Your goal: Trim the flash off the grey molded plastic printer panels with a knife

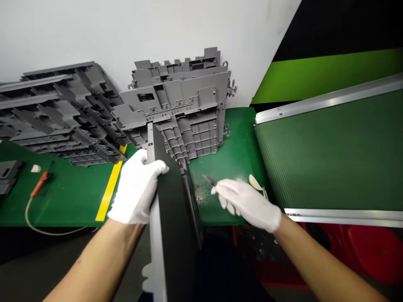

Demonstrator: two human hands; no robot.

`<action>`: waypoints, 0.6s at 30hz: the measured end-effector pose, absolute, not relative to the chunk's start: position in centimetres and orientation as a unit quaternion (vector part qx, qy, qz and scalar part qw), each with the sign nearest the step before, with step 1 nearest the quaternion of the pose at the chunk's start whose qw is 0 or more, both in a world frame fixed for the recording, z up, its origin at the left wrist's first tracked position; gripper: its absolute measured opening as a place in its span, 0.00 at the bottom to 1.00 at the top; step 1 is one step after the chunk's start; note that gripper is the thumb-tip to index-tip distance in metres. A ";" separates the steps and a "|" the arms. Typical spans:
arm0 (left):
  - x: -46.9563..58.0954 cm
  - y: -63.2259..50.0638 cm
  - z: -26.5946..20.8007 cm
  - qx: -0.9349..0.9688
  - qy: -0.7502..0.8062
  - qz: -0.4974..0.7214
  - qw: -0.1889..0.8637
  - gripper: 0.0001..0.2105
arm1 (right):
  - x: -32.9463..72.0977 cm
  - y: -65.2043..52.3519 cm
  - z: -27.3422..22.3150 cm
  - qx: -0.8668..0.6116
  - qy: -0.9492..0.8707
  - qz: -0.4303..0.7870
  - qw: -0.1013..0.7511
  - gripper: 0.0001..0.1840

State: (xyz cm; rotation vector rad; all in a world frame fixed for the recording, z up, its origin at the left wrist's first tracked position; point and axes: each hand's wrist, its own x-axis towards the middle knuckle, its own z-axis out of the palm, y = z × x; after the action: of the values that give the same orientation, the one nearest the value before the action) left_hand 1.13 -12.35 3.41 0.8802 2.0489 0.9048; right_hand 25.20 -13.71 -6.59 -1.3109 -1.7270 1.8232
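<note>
Head view: the left hand grips the grey panel by its left rim, thumb bent over the dark face and fingers mostly hidden, a hold that probably keeps the panel standing on edge. The panel runs from the far stack to past the table's near edge, close to the person's body, which may help prop it; whether its far end touches the stack I cannot tell.

The right hand is closed on a thin, blurred tool, pinched near the fingertips, likely for fine control. Its tip points left and far, apart from the panel, above the green table.

The far stack and the left stack stand tilted by the white wall, presumably so that it supports them. Yellow tape crosses the table between them, perhaps as a divider. Left of it lies an orange-handled tool with its cord. A pale piece lies just beyond the right hand, beside the conveyor.
</note>
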 end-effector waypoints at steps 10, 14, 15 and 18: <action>2.1 -12.7 2.1 0.351 0.761 0.423 0.344 0.11 | 23.2 -22.3 4.4 -0.371 -0.823 0.429 -0.018 0.17; 2.4 -12.6 2.2 0.362 0.752 0.435 0.339 0.15 | 22.3 -23.2 3.5 -0.417 -0.849 0.321 -0.045 0.18; 2.4 -12.6 2.2 0.362 0.748 0.439 0.341 0.16 | 22.2 -23.4 3.4 -0.434 -0.848 0.301 -0.044 0.19; 2.3 -12.5 2.0 0.365 0.741 0.446 0.344 0.16 | 22.4 -24.1 3.2 -0.468 -0.840 0.271 -0.051 0.22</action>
State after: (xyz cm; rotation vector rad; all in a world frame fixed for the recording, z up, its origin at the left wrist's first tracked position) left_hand 2.35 -12.53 2.02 0.9489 1.9248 1.1587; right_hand 22.40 -24.08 3.23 -1.5182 -2.7273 0.8790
